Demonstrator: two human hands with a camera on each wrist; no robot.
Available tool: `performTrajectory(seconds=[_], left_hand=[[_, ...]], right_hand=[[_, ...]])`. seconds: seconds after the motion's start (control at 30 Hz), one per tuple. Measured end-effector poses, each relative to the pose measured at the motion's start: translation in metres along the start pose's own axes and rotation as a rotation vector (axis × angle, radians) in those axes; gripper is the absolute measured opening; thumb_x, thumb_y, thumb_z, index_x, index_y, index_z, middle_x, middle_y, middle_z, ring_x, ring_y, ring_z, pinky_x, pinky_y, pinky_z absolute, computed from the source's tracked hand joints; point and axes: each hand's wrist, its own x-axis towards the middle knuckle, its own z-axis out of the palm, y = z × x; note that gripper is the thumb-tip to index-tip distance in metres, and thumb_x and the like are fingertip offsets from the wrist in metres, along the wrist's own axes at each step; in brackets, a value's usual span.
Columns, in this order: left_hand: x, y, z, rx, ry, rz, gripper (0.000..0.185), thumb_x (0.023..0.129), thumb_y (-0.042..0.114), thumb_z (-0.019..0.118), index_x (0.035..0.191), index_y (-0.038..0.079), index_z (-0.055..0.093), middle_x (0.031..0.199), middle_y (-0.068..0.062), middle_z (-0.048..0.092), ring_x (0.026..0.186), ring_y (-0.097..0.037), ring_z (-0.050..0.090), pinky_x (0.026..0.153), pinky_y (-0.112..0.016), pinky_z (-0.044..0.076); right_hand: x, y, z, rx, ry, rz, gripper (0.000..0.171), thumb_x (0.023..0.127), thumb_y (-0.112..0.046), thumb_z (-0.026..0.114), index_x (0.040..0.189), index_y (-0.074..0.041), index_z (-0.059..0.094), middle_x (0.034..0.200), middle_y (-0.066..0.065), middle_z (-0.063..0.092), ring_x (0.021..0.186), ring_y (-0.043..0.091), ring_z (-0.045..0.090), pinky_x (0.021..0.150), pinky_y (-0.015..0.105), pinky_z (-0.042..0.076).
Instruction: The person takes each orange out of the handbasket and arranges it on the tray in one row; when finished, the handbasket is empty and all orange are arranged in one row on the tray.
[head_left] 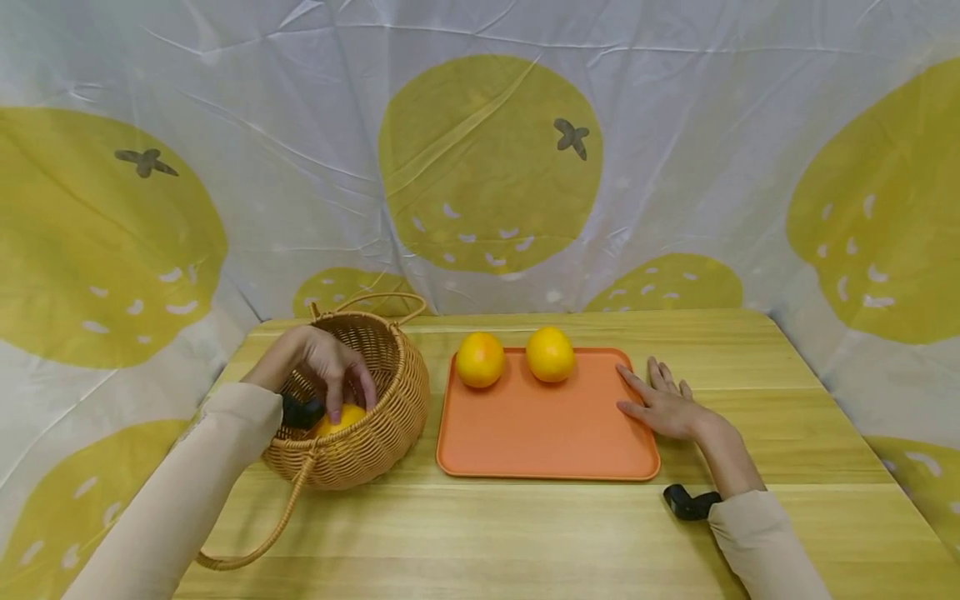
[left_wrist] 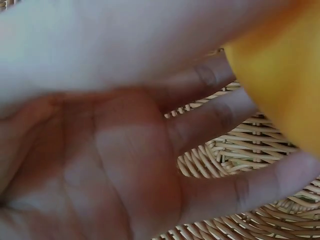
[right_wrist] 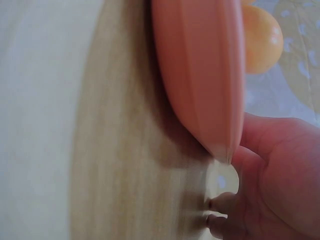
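Inside the wicker basket (head_left: 408, 392), my left hand (head_left: 330, 367) reaches down and grips an orange (head_left: 343, 418). The left wrist view shows that orange (left_wrist: 285, 70) large and close, with the fingers (left_wrist: 260, 187) spread around it and woven wicker behind. Part of the fruit is hidden by the basket rim. Two more oranges, one on the left (head_left: 480, 360) and one on the right (head_left: 551, 354), sit along the back edge of the salmon-coloured tray (head_left: 547, 433). At the tray's right edge rests my right hand (head_left: 667, 408), its fingers extended and holding nothing.
The wooden table (head_left: 525, 533) carries the basket on the left and the tray in the middle. One basket handle (head_left: 262, 542) hangs toward the front, while the other (head_left: 382, 298) leans back. A fruit-printed cloth (head_left: 315, 167) hangs behind and at the sides.
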Motion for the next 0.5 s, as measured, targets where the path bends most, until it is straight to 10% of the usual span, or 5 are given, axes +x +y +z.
performTrajectory(seconds=[0.27,0.5], left_hand=[[-0.013,-0.003,-0.003,0.120,0.238,0.051,0.043,0.085,-0.002,0.080,0.127,0.001,0.071,0.112,-0.005,0.070,0.083,-0.010,0.059,0.072,-0.025,0.054],[-0.015,-0.005,-0.004,0.161,0.222,0.081,0.057,0.090,0.007,0.078,0.144,0.005,0.059,0.151,-0.014,0.049,0.114,-0.018,0.052,0.091,-0.028,0.053]], right_hand=[[0.001,-0.001,0.001,0.003,0.001,-0.001,0.075,0.109,-0.043,0.048,0.166,-0.005,0.016,0.163,0.040,-0.020,0.152,0.058,-0.020,0.114,0.077,-0.015],[0.001,-0.002,0.001,0.001,0.002,0.004,0.075,0.109,-0.043,0.048,0.166,-0.006,0.016,0.164,0.039,-0.021,0.152,0.057,-0.020,0.115,0.076,-0.015]])
